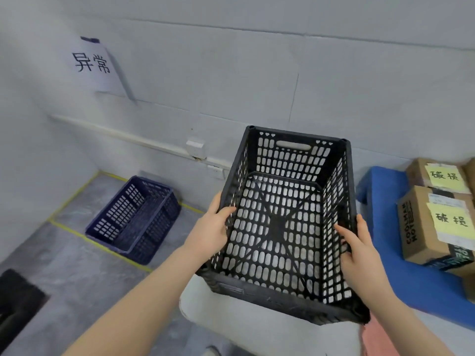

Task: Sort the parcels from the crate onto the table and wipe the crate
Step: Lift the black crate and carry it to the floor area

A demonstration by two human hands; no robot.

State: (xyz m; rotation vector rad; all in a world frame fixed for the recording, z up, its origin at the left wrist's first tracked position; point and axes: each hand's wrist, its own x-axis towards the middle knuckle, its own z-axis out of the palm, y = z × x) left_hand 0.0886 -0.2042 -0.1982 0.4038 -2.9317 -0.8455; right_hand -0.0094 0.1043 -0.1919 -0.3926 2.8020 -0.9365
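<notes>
Black crate (279, 224), empty, is clasped by its side walls in the left hand (213, 227) and right hand (359, 253); either grip slackening could tip it.

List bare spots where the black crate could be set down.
On the blue table, a bare strip between the black crate and the cardboard boxes, widening toward the near edge; crowded further right. On the floor, a grey patch bordered by the yellow tape, blue crate and dark mat.
</notes>
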